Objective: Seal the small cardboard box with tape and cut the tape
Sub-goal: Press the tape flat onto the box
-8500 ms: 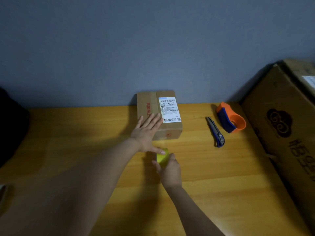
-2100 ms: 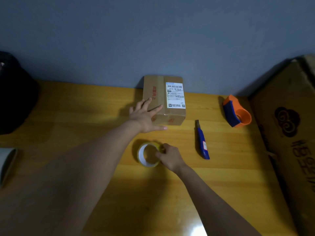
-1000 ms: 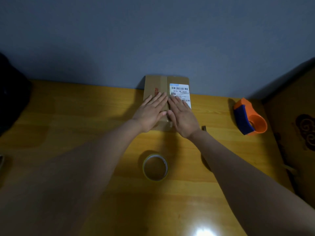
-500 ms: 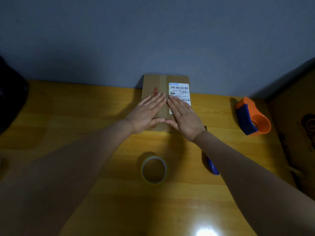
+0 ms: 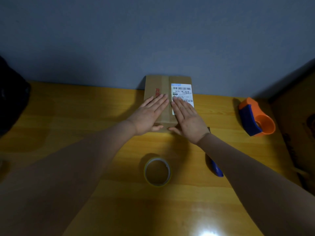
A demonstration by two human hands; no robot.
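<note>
Pressing flat on the small brown cardboard box (image 5: 167, 86) against the wall, left hand (image 5: 148, 116) and right hand (image 5: 187, 119) are lying open-palmed either side of its centre seam, grasping nothing, probably keeping flaps shut for taping. Yellow-edged tape roll (image 5: 157, 171) is lying near on the wooden table (image 5: 85, 116); blue utility knife (image 5: 216, 169) is sitting beside it.

Home packing corner, wooden desk (image 5: 68, 116) against plain grey wall (image 5: 153, 40), orange tape dispenser (image 5: 255, 118), large carton (image 5: 300, 126)
</note>
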